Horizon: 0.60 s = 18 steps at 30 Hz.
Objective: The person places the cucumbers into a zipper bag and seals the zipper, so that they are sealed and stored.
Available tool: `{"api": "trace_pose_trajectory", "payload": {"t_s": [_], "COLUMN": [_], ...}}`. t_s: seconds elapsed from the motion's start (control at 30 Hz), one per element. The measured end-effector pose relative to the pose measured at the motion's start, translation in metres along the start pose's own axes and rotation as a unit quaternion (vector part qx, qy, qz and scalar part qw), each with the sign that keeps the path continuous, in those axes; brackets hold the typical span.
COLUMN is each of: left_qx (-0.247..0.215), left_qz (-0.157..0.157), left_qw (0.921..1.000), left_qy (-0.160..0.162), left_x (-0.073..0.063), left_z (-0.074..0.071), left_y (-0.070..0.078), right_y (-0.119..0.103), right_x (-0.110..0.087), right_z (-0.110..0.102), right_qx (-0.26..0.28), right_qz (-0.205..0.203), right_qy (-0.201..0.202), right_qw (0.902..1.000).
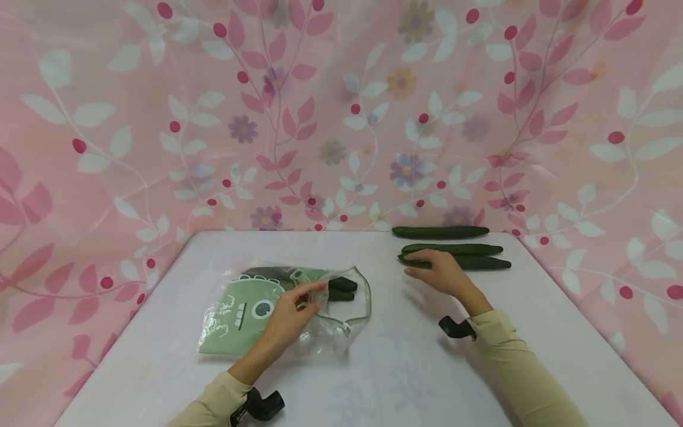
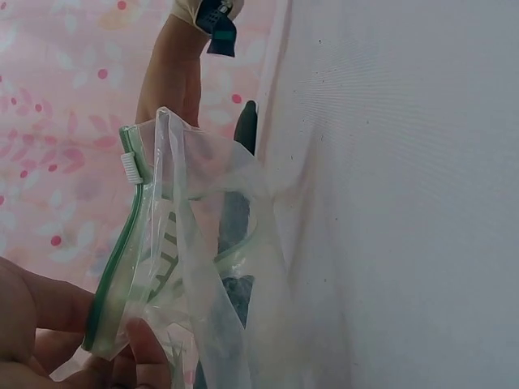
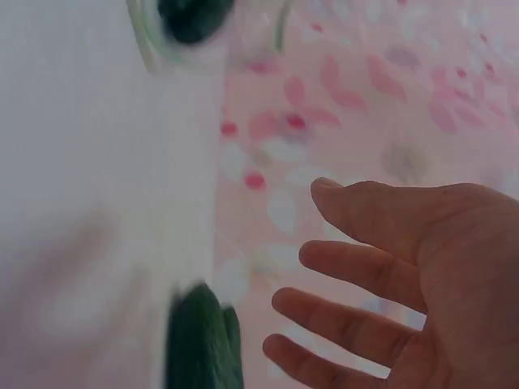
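A clear zip bag (image 1: 325, 341) with a green cartoon monster print lies on the left of the table, its slider mouth facing right. My left hand (image 1: 290, 317) pinches the bag's upper edge near the mouth, thumb and fingers on the plastic. Inside the bag, dark green cucumbers (image 1: 341, 286) show their ends at the opening. On the right, my right hand (image 1: 440, 274) is over the near pair of cucumbers (image 1: 480, 263), fingers spread and apart in the right wrist view. Whether its fingertips touch them cannot be told from the head view.
Another cucumber (image 1: 440, 232) lies along the table's back edge, behind the pair. The white table (image 1: 395, 379) meets a pink floral cloth (image 1: 341, 118) hanging behind it. Each wrist wears a dark camera mount (image 1: 457, 327).
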<state>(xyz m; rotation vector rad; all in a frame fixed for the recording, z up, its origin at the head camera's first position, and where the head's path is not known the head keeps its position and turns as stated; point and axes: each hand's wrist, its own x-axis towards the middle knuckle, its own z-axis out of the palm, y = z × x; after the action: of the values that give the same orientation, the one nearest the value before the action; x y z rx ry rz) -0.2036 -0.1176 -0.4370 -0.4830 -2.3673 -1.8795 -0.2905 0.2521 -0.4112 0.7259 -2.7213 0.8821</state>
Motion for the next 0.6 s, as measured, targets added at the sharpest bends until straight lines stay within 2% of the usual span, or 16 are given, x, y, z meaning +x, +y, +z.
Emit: {"api": "trace_pose_trajectory", "payload": {"t_s": [0.17, 0.27, 0.43, 0.6], "left_qx": [-0.004, -0.006, -0.007, -0.012], "left_qz": [0.000, -0.002, -0.008, -0.004], "left_qw": [1.0000, 1.0000, 0.9999, 0.9999], "left_qy": [-0.001, 0.002, 0.005, 0.007], "left_x": [0.001, 0.002, 0.001, 0.001], "left_z": [0.000, 0.000, 0.000, -0.001], "left_y": [0.002, 0.001, 0.001, 0.003], "right_y": [0.036, 0.060, 0.102, 0.128], "right_x": [-0.004, -0.007, -0.008, -0.007], "right_z": [-0.038, -0.056, -0.076, -0.088], "right_qx": [-0.014, -0.030, -0.065, -0.086], "right_qz": [0.050, 0.060, 0.068, 0.080], "right_qy": [0.021, 0.027, 0.015, 0.000], "right_qw": [0.9984, 0.9974, 0.9954, 0.9931]}}
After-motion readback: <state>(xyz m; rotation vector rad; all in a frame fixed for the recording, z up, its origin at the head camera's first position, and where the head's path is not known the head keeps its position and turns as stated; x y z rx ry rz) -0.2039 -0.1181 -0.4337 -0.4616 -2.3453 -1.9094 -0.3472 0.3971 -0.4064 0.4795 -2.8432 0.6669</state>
